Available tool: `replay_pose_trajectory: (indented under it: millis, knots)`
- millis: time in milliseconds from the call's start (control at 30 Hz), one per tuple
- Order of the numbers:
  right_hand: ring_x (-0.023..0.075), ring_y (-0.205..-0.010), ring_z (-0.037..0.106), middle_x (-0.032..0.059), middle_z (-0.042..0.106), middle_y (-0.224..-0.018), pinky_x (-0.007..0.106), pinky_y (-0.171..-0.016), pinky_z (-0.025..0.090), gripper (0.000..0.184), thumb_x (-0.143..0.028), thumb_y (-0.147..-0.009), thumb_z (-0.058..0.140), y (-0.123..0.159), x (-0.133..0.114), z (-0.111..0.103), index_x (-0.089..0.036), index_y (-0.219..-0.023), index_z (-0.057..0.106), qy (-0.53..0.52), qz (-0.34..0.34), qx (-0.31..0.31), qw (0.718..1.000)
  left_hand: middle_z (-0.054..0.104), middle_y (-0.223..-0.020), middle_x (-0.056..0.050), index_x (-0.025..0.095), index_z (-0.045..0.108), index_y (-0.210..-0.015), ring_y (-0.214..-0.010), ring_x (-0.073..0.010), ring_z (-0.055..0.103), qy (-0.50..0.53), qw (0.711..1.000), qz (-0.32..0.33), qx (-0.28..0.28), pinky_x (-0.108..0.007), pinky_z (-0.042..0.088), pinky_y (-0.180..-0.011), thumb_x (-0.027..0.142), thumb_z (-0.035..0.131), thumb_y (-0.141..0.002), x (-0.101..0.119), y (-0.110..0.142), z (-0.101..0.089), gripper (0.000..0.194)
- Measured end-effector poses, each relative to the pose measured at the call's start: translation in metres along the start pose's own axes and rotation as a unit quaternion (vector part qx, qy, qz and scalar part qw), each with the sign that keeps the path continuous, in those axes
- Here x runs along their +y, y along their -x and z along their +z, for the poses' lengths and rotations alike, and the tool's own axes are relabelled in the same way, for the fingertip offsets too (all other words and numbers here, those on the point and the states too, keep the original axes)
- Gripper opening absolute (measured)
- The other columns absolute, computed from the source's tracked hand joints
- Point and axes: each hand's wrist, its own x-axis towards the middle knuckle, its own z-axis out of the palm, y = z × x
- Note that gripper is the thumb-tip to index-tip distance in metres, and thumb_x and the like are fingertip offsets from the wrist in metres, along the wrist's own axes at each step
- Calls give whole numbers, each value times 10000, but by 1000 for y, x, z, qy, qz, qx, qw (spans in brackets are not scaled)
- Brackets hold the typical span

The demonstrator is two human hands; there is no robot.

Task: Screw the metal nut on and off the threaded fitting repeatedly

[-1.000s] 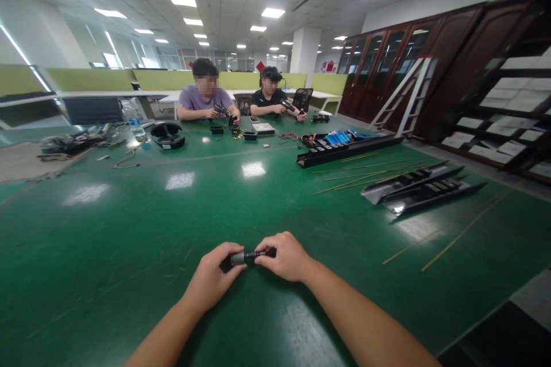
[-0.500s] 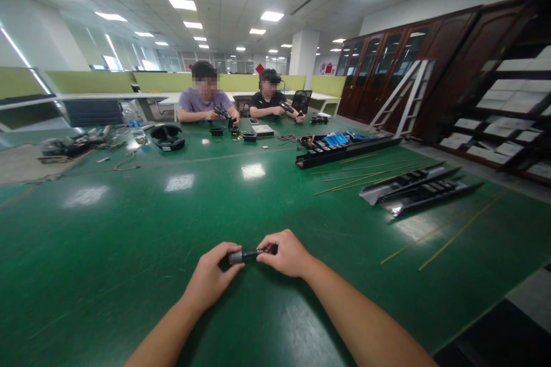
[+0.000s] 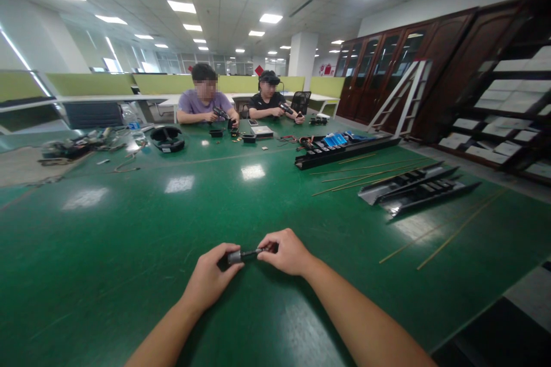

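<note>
Low over the green table (image 3: 142, 229), a short grey cylinder with a thin dark rod (image 3: 235, 257) coming out of its right end lies level between my hands. My left hand (image 3: 212, 273) is closed around the cylinder, thumb above and fingers below. At the far end of the rod, the fingertips of my right hand (image 3: 284, 253) pinch its tip, which they partly hide. The exact kind of part cannot be made out.
Two people sit across the table, each holding a dark tool (image 3: 286, 108). Black metal channels (image 3: 413, 198) and thin rods (image 3: 460, 229) lie to the right. A black headset (image 3: 167, 139), a plastic bottle (image 3: 134, 125) and tangled cables (image 3: 77, 146) are at the far left.
My hands and the grey cylinder with its rod have hardly moved. The view has shifted very slightly, and the person at the far right has turned their head a little.
</note>
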Motion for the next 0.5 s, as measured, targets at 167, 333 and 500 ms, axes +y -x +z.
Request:
replay_pose_trajectory:
  millis: [167, 333, 500]
  knots:
    - [148, -663, 665, 26, 734, -746, 236, -655, 493, 156, -271, -754, 723, -1, 3, -7, -181, -876, 762, 1, -7, 12, 1000, 706, -1029, -12, 262, 664, -1054, -962, -211, 660, 3, 1000, -21, 11, -339, 516, -883, 337, 701, -822, 4, 0, -2, 247]
    - [150, -667, 664, 34, 735, -754, 234, -632, 477, 188, -327, -811, 689, -2, 5, -6, -169, -895, 746, -4, 14, 13, 1000, 689, -1055, -67, 205, 594, -1160, -953, -237, 659, 0, 994, -58, 91, -377, 515, -888, 484, 608, -873, 12, -2, -8, 400]
    - [137, -658, 656, 25, 729, -749, 223, -613, 451, 190, -330, -870, 627, -2, 7, 0, -169, -901, 723, -9, 15, 4, 1000, 693, -1111, -98, 174, 542, -1311, -1045, -269, 648, 66, 972, -161, 160, -424, 496, -970, 618, 502, -876, 18, 5, -40, 622]
